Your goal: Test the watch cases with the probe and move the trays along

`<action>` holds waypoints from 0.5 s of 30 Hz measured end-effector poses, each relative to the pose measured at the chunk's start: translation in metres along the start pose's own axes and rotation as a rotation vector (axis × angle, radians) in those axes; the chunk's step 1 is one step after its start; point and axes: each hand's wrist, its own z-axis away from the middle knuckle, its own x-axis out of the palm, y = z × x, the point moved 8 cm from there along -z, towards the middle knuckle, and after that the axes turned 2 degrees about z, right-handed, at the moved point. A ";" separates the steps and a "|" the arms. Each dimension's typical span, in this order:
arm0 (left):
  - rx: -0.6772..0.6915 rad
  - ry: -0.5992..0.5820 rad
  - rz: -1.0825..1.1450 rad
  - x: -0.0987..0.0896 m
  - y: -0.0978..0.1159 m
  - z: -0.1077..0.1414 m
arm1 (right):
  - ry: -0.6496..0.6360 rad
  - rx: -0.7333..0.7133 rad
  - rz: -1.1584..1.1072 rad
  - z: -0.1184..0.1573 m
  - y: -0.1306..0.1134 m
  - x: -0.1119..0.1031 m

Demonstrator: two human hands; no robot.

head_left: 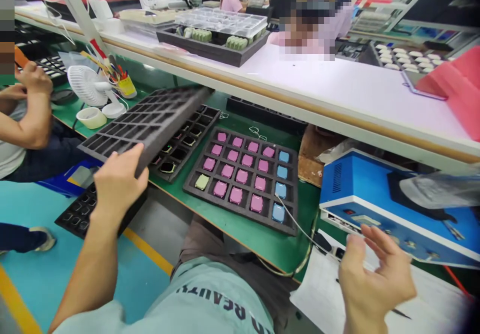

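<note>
My left hand [120,181] grips the near corner of a black foam tray [144,119], whose compartments look bare, and holds it tilted over another foam tray [170,174] of dark-screened watches. Directly in front of me lies a foam tray [240,217] with pink watch cases [242,176], several blue watch cases [278,212] and one yellow-green watch case [202,182]. A thin white cable [294,218] crosses its right edge. My right hand [377,276] is raised above white papers [318,294], fingers apart and slightly curled, holding nothing.
A blue machine [375,209] with front knobs stands to the right. Above the green bench [180,194] runs a white shelf [300,86]. At left are a small white fan [88,86], a tape roll [91,117], a pen cup [126,87] and a co-worker's arm [35,109]. Another tray [77,216] sits lower left.
</note>
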 end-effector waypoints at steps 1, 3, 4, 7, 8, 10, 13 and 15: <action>-0.017 0.055 -0.014 -0.016 -0.007 -0.009 | -0.023 0.009 0.008 0.001 -0.001 0.003; -0.022 0.115 -0.069 -0.041 -0.018 -0.025 | -0.053 0.055 0.012 0.001 0.000 0.006; -0.018 0.124 -0.102 -0.050 -0.023 -0.031 | -0.068 0.091 0.009 0.000 0.004 0.006; -0.005 0.138 -0.167 -0.063 -0.029 -0.038 | -0.145 0.227 -0.002 0.004 0.020 0.007; -0.002 0.143 -0.172 -0.065 -0.029 -0.037 | -0.178 0.274 0.003 0.007 0.026 0.009; -0.012 0.150 -0.178 -0.070 -0.028 -0.032 | -0.244 0.356 0.030 0.013 0.036 0.013; -0.095 0.150 -0.203 -0.084 -0.029 -0.017 | -0.304 0.412 0.053 0.021 0.043 0.018; -0.184 0.155 -0.173 -0.095 -0.037 -0.002 | -0.323 0.421 0.051 0.023 0.045 0.021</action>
